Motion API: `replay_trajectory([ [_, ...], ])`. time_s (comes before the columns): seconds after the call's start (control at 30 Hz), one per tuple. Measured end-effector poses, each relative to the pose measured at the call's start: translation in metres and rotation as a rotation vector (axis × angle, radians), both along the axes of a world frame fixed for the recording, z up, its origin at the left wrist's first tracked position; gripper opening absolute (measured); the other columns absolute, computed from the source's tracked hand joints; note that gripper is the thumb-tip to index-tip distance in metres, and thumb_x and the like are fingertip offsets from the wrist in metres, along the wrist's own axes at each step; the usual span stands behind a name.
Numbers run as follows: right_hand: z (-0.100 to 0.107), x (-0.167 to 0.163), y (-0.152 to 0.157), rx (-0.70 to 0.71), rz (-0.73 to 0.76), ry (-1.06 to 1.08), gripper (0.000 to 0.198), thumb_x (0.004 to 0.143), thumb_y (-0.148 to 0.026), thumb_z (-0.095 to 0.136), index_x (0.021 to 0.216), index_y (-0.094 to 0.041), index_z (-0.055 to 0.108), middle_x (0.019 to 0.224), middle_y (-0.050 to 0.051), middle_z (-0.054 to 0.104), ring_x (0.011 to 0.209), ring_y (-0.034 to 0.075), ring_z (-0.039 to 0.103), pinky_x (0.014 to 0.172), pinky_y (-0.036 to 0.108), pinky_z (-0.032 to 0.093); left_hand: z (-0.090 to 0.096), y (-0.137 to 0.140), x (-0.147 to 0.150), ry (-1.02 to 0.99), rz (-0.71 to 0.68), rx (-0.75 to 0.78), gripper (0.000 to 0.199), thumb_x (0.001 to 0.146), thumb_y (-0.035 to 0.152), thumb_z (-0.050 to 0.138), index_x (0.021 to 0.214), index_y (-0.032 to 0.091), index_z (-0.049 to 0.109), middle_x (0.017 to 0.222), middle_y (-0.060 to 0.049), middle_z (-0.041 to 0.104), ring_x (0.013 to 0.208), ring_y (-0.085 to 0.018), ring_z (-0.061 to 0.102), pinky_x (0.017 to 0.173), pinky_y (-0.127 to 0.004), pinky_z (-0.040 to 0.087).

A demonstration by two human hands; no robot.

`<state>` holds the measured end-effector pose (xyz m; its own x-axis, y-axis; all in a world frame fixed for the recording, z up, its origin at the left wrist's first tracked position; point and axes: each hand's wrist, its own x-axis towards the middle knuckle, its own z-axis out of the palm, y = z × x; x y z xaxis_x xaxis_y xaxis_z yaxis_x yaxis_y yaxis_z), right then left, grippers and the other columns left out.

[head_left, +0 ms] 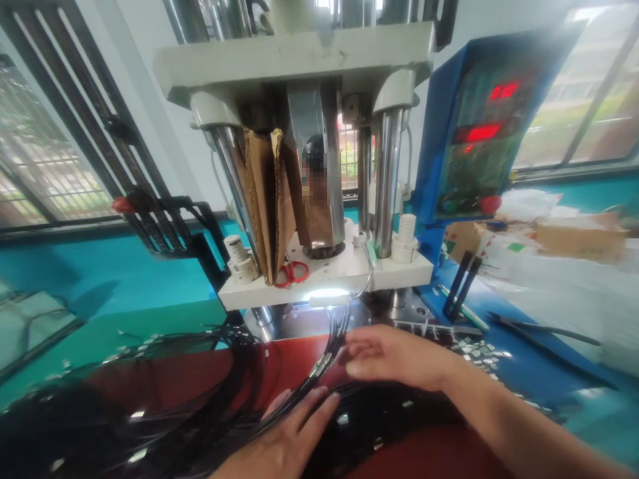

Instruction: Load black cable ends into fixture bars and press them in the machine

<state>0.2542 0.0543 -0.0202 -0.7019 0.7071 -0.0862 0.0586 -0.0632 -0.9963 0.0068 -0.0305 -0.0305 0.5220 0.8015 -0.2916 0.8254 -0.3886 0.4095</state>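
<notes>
A bundle of thin black cables (319, 367) curves up from the red-brown work surface toward the press. Small silvery pieces sit along the bundle. My left hand (294, 429) is closed around its lower part, with the thumb on the far side and the fingers on the near side. To the right of the upper part is my right hand (387, 356). Its fingers are loosely bent and apart from the thumb, close beside the cables; whether the fingertips touch them, I cannot tell. The cables' upper ends pass under a lit lamp (328, 297) on the press's front edge.
The white press (299, 60) stands ahead on metal columns. Red-handled scissors (292, 273) and folded cardboard (264, 199) rest on its plate. More black cables (200, 399) cover the left. At right are small white pieces (482, 352) and a blue control box (479, 133).
</notes>
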Motion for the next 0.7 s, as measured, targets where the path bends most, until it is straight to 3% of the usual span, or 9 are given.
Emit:
replay_trajectory([
  [0.1, 0.000, 0.017, -0.008, 0.374, 0.156, -0.393, 0.061, 0.063, -0.040, 0.080, 0.120, -0.027, 0.062, 0.114, 0.005, 0.066, 0.103, 0.025, 0.059, 0.091, 0.035, 0.043, 0.012, 0.006, -0.003, 0.007, 0.055, -0.014, 0.088, 0.069, 0.014, 0.061, 0.144, 0.041, 0.025, 0.154, 0.001, 0.025, 0.137, -0.027, 0.032, 0.111, -0.047, 0.028],
  [0.2, 0.002, 0.022, -0.017, 0.537, 0.167, -0.561, 0.068, 0.062, -0.044, 0.079, 0.125, -0.030, 0.059, 0.119, 0.005, 0.063, 0.107, 0.028, 0.057, 0.090, 0.035, 0.042, 0.027, 0.019, -0.003, -0.038, 0.050, -0.028, 0.073, 0.067, 0.016, 0.064, 0.134, 0.039, 0.046, 0.143, 0.001, 0.047, 0.125, -0.028, 0.049, 0.105, -0.043, 0.038],
  [0.27, 0.005, 0.026, -0.018, 0.564, 0.159, -0.571, 0.066, 0.063, -0.045, 0.078, 0.124, -0.030, 0.060, 0.119, 0.005, 0.062, 0.107, 0.028, 0.056, 0.090, 0.034, 0.041, 0.035, 0.027, -0.003, -0.076, 0.015, -0.038, 0.060, 0.070, 0.022, 0.066, 0.127, 0.039, 0.054, 0.133, 0.001, 0.056, 0.115, -0.027, 0.057, 0.098, -0.039, 0.044],
  [0.33, 0.008, 0.038, -0.012, 0.538, 0.078, -0.567, 0.055, 0.066, -0.046, 0.076, 0.117, -0.029, 0.065, 0.111, 0.003, 0.066, 0.101, 0.025, 0.059, 0.086, 0.032, 0.043, 0.038, 0.031, -0.002, -0.121, 0.005, -0.053, 0.058, 0.071, 0.033, 0.070, 0.127, 0.039, 0.053, 0.133, 0.001, 0.056, 0.115, -0.028, 0.057, 0.095, -0.037, 0.046],
  [0.4, 0.007, 0.061, 0.000, 0.490, -0.163, -0.621, 0.036, 0.074, -0.045, 0.070, 0.105, -0.028, 0.069, 0.093, 0.002, 0.070, 0.085, 0.021, 0.063, 0.076, 0.029, 0.046, 0.033, 0.035, 0.004, -0.167, 0.048, -0.058, 0.061, 0.076, 0.046, 0.065, 0.133, 0.038, 0.047, 0.136, -0.002, 0.054, 0.118, -0.030, 0.055, 0.097, -0.040, 0.044],
  [0.43, 0.005, 0.074, 0.007, 0.485, -0.374, -0.694, 0.028, 0.077, -0.044, 0.066, 0.097, -0.025, 0.071, 0.084, 0.002, 0.070, 0.076, 0.020, 0.063, 0.070, 0.029, 0.046, 0.028, 0.038, 0.010, -0.194, 0.083, -0.049, 0.059, 0.082, 0.050, 0.058, 0.137, 0.037, 0.042, 0.136, -0.003, 0.054, 0.119, -0.030, 0.054, 0.097, -0.042, 0.043],
  [0.5, -0.005, 0.099, 0.022, 0.562, -0.651, -0.889, 0.026, 0.077, -0.036, 0.064, 0.099, -0.023, 0.068, 0.084, 0.004, 0.068, 0.074, 0.020, 0.061, 0.068, 0.030, 0.044, 0.014, 0.048, 0.028, -0.267, 0.125, -0.017, 0.052, 0.091, 0.047, 0.042, 0.142, 0.034, 0.035, 0.137, -0.006, 0.053, 0.121, -0.029, 0.053, 0.100, -0.046, 0.041],
  [0.6, -0.028, 0.118, 0.039, 0.515, -0.629, -0.961, 0.014, 0.072, -0.024, 0.064, 0.084, -0.018, 0.064, 0.076, 0.005, 0.066, 0.064, 0.019, 0.059, 0.059, 0.029, 0.041, -0.008, 0.071, 0.066, -0.402, 0.016, 0.063, 0.053, 0.093, 0.029, 0.039, 0.145, 0.022, 0.030, 0.146, -0.012, 0.041, 0.132, -0.026, 0.040, 0.109, -0.044, 0.033],
  [0.7, -0.045, 0.113, 0.045, 0.503, -0.537, -0.939, 0.003, 0.074, -0.020, 0.058, 0.074, -0.019, 0.062, 0.062, 0.000, 0.062, 0.055, 0.015, 0.055, 0.052, 0.026, 0.037, -0.027, 0.095, 0.102, -0.452, -0.058, 0.176, 0.056, 0.083, 0.009, 0.045, 0.138, 0.008, 0.038, 0.145, -0.020, 0.038, 0.134, -0.027, 0.035, 0.112, -0.041, 0.028],
])
